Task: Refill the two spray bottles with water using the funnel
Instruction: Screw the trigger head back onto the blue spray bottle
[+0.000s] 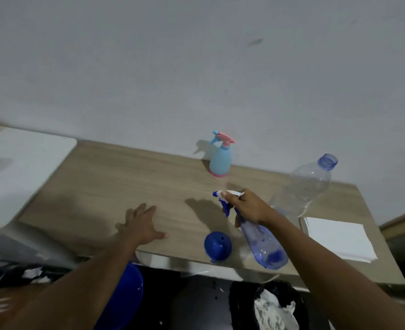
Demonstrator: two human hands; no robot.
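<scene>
Right hand [246, 207] wrapped around the neck and trigger head of the clear blue spray bottle [263, 244], thumb over the white nozzle top; bottle leans, base near the front edge of the wooden table [101, 186], probably gripped there so the head can be unscrewed or the bottle steadied. Left hand [142, 225] holds nothing, fingers spread flat just over the tabletop, well to the left of the right hand, likely bracing. Blue funnel [217, 245] lies mouth-down between the hands, just left of the held bottle, within easy reach. Second spray bottle [220, 157], pale blue with pink trim, stands upright beyond the right hand by the wall, cap on. Uncapped clear water bottle [308, 184] stands right of the right hand, looks nearly empty. White paper napkins [339, 236] further right, presumably for spills.
</scene>
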